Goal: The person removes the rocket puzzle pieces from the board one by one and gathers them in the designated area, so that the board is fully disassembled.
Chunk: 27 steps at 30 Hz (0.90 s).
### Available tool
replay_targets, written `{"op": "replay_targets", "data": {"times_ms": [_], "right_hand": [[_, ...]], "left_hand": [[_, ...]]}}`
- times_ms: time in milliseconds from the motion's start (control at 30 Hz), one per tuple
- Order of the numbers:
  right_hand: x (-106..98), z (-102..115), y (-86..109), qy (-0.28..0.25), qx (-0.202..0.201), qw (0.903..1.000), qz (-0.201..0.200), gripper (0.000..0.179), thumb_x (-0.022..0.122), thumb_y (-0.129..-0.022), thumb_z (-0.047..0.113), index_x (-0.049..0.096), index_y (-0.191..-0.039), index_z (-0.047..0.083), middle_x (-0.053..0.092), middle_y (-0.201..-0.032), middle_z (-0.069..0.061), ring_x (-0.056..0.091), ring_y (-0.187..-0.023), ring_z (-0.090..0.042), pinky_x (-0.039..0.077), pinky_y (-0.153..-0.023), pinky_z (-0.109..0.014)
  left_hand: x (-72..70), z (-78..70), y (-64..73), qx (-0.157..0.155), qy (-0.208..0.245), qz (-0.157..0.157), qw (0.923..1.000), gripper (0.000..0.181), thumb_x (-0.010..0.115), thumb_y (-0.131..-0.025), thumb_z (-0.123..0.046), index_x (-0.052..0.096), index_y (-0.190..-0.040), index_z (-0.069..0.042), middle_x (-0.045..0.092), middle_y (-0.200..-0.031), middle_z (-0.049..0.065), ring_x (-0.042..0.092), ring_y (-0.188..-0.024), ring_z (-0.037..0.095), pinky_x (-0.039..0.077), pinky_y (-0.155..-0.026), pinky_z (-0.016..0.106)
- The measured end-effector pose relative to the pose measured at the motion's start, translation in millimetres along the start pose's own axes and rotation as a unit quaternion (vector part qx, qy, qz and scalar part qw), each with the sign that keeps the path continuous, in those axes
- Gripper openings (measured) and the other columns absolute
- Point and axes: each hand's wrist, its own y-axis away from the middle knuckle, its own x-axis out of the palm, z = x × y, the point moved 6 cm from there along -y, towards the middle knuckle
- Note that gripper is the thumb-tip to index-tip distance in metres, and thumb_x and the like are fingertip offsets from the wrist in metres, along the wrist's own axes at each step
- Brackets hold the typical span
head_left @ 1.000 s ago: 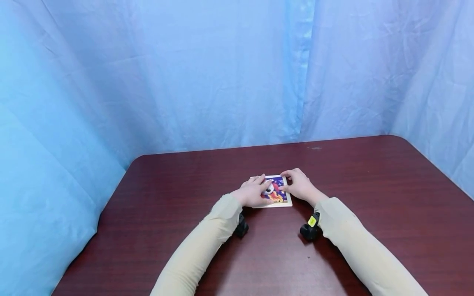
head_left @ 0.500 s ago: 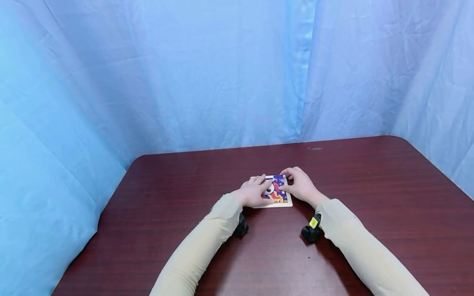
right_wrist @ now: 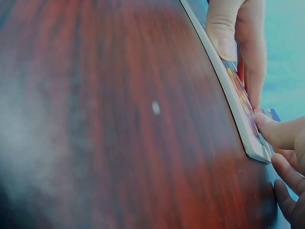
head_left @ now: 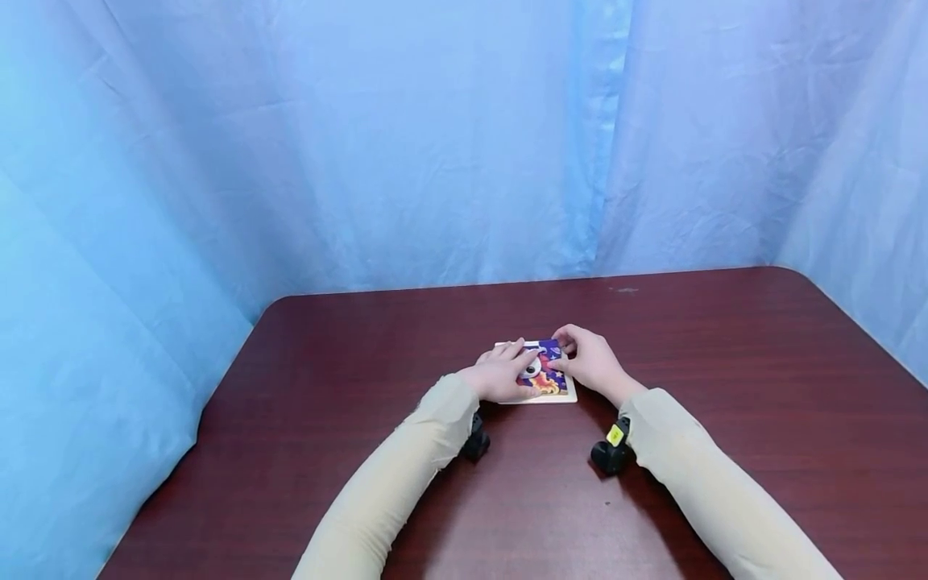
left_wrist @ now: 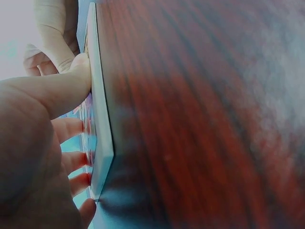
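Head view: puzzle board [head_left: 548, 384] appears longest crosswise, left hand [head_left: 500, 379] straight-fingered atop, right hand [head_left: 592, 364] pinching it.

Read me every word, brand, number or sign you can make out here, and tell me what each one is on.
No text can be read for certain.
Yellow label on the black camera at the right wrist: faint dark marks, too small and blurred to read.
Picture puzzle: drawn shapes and colors, no lettering I can see; part of it is covered.
Table: no writing visible.
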Motion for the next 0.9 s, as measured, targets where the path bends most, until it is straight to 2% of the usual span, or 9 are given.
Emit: {"op": "replay_targets", "data": {"times_ms": [467,900], "right_hand": [[-0.4,2.3,2.2,-0.020,-0.005,0.9995,-0.026,0.022,0.068,-0.085,0.004,0.058,-0.104,0.002,0.064,-0.098,-0.016,0.063,-0.089,-0.028,0.051,-0.083,-0.044],[-6.0,3.5,3.7,-0.053,0.016,0.9978,-0.035,0.018,0.063,-0.089,0.007,0.060,-0.106,0.003,0.065,-0.098,-0.016,0.064,-0.090,-0.029,0.051,-0.083,-0.044]], "left_hand": [[1.3,0.1,1.0,-0.003,0.002,0.007,1.0000,0.070,0.051,-0.093,-0.048,0.021,-0.152,-0.024,0.008,-0.160,0.005,0.008,-0.147,0.024,0.013,-0.118,0.040],[1.2,0.0,-0.2,0.003,0.007,0.001,1.0000,0.070,0.052,-0.093,-0.047,0.022,-0.152,-0.023,0.009,-0.160,0.005,0.009,-0.147,0.024,0.015,-0.117,0.040]]}}
